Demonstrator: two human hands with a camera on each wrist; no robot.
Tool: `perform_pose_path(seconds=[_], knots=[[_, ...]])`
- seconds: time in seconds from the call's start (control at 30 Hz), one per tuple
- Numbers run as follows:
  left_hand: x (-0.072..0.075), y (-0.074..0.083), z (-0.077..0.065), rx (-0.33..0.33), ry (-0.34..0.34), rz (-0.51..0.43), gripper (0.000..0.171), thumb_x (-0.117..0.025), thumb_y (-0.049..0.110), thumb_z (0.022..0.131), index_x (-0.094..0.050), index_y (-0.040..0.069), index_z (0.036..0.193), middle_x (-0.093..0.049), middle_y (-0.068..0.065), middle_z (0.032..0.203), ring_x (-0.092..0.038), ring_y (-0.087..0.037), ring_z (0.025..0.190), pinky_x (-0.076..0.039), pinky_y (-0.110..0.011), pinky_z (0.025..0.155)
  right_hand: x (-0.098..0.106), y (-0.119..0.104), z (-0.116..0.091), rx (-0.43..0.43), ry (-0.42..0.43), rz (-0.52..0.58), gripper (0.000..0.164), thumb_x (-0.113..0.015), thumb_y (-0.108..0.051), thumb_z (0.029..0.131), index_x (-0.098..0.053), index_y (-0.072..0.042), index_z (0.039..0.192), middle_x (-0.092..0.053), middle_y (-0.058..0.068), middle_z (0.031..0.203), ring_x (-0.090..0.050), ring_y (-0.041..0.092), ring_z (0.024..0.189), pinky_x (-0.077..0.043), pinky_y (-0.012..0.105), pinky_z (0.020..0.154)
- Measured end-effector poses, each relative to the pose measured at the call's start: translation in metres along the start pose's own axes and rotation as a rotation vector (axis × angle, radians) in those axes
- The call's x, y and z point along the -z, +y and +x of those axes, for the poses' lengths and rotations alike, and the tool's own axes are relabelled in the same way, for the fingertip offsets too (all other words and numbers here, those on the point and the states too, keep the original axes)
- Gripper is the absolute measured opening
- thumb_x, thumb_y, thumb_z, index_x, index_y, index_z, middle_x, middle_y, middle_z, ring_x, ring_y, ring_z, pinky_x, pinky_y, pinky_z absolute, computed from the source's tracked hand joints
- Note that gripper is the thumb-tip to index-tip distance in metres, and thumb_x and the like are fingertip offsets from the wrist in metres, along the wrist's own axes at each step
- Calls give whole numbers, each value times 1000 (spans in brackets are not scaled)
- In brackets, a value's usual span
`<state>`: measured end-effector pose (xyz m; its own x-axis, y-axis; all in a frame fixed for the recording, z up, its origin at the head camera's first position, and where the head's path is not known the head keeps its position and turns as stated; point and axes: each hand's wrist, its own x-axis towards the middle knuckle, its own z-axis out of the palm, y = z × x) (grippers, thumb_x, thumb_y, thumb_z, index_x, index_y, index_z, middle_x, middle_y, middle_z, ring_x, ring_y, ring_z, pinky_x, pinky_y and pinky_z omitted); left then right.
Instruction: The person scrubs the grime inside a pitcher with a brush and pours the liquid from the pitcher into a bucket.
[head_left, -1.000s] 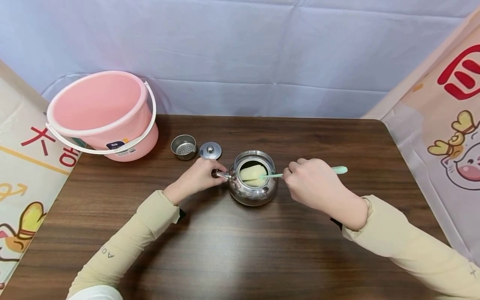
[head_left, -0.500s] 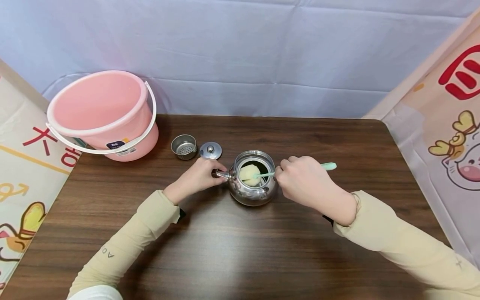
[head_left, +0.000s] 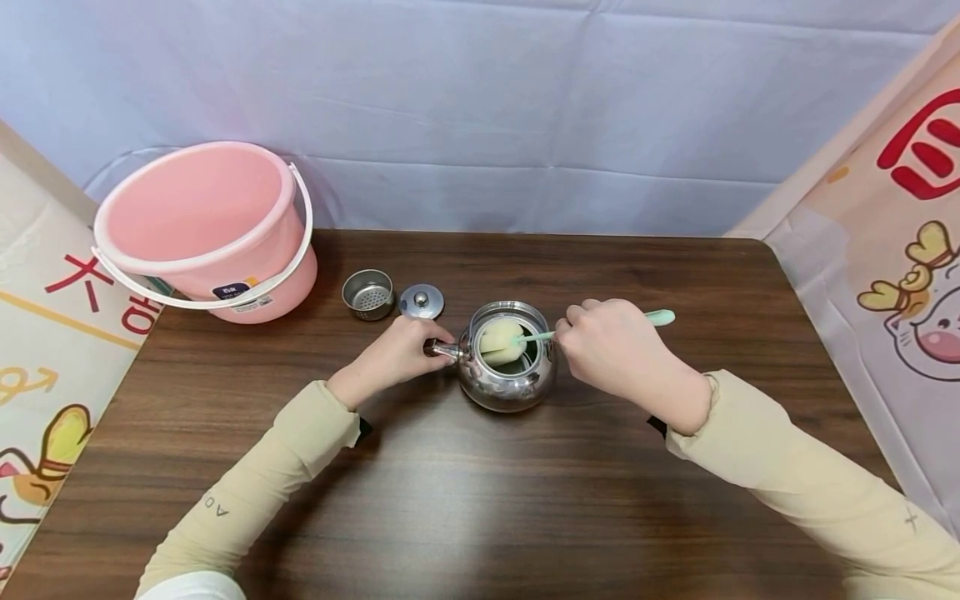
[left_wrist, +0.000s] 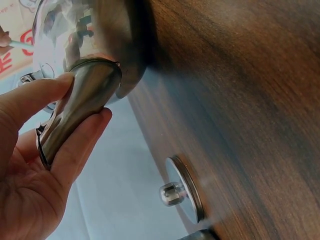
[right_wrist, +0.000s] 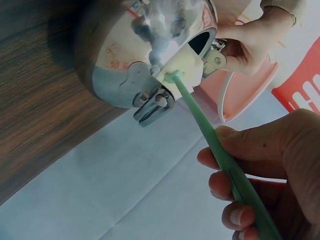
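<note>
A shiny steel teapot (head_left: 504,392) stands on the table with its round mouth uncovered. My left hand (head_left: 393,348) grips its short spout (left_wrist: 82,97), thumb on one side and fingers on the other. In my right hand (head_left: 609,350) is the light green handle (right_wrist: 220,150) of a sponge brush, held between thumb and curled fingers. The brush's pale yellow sponge head (head_left: 501,335) sits in the teapot's mouth, partly inside, its lower part hidden by the rim. In the right wrist view the handle slants out from the sponge towards my fingers.
A steel lid (head_left: 422,301) with a round knob lies behind my left hand. Beside it stands a small perforated strainer (head_left: 367,294). A pink bucket (head_left: 217,287) with a white handle stands at the back left of the dark wooden table (head_left: 420,517). Cloth hangs behind.
My right hand has moved left with the brush, then slightly towards the back. The sponge head has shifted and turned within the teapot's mouth. My left hand keeps its grip on the spout.
</note>
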<state>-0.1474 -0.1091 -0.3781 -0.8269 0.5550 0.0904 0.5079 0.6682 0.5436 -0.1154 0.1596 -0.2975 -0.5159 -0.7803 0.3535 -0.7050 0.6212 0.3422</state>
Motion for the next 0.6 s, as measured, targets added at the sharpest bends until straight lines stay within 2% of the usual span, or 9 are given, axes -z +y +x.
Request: perform_pose_path(seconds=[0.17,0.33,0.6], knots=[[-1,-1,0,-4,-1,2,16,-71,12,75,-71,3,90,-68,-1,83,-58,-8,71,-47,-23,65,0,3,-4,-6,-24,-1,27,-54,7,59,-37,-11,48,-32,1,49,-31,17,42,-23,26,37],[-1,-2,1,-8,1,4,16,-72,12,75,-71,4,89,-68,-1,82,-57,-8,70,-47,-22,64,1,4,-7,8,-15,-8,24,-54,6,59,-39,-10,47,-32,1,49,-30,17,42,-21,25,37],[0,-2,1,-5,0,5,16,-72,12,75,-71,4,89,-68,-1,82,-57,-8,68,-47,-22,62,6,2,-11,23,-5,-18,27,-55,6,58,-36,-10,48,-29,1,49,-27,16,42,-20,24,37]])
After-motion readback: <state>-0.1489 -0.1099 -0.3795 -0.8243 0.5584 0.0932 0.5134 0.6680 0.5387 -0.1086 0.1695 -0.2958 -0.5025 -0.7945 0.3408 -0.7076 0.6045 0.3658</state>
